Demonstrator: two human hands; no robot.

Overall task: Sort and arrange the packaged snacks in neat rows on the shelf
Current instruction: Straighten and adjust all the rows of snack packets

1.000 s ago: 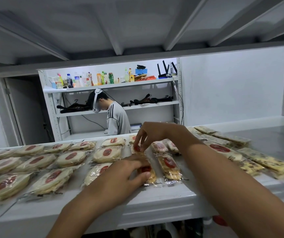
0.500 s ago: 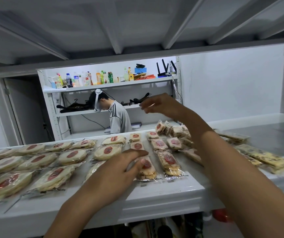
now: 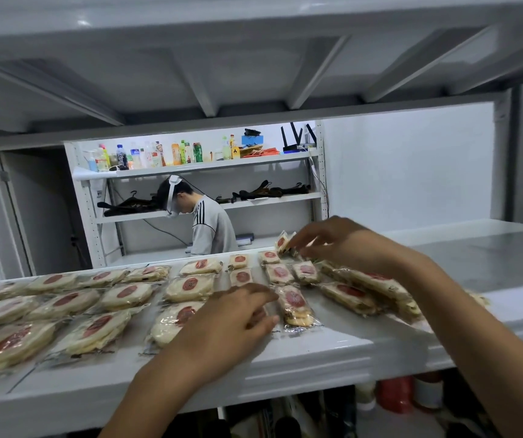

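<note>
White shelf [image 3: 332,352]: right hand [image 3: 329,240], raised half a second ago, now pinches a tilted small packet [image 3: 282,242]; left hand [image 3: 231,320] stays flat, holding nothing; next row item likely.

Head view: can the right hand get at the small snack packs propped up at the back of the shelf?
Probably yes. The right hand is right beside the propped small snack packs, its fingers at their edge with nothing between. Blur hides whether it grips them.
</note>
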